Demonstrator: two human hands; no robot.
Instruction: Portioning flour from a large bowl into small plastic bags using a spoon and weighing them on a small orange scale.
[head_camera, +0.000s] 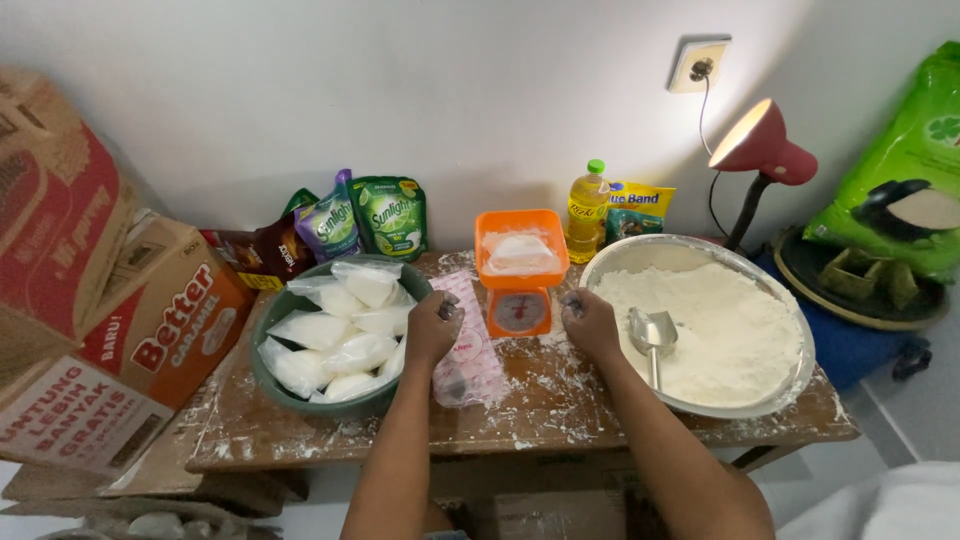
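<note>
Both forearms reaching fwd from bottom edge over wooden table (560, 415), hands apart, one each side of orange kitchen scale (521, 270).

Left hand (432, 328) just left of scale: fingers curled into loose fist, knuckles up, closed on top edge of stack of clear plastic bags (466, 352) lying flat on table front-left of scale. Right hand (590, 322) just right of scale: also curled, fingertips dusted white; whether gripping anything, cannot tell. Sits betw. scale and metal basin (700, 262).

Scale tray carrying a filled white bag (521, 250), dial facing the person. Right of scale: wide metal basin heaped w/ white flour, metal scoop (652, 335) resting in it, handle toward the person. Left of scale: green bowl (268, 382) piled w/ filled white bags.

Table top worn, flour spilled all around scale. Behind scale, against white wall: yellow oil bottle (587, 212), yellow pouch, further left green and purple pouches (365, 218). Far right of scale: red desk lamp (762, 150), lit, cord up to wall socket; big green sack (900, 170) beyond. Far left of scale: stacked cardboard boxes (110, 300).
</note>
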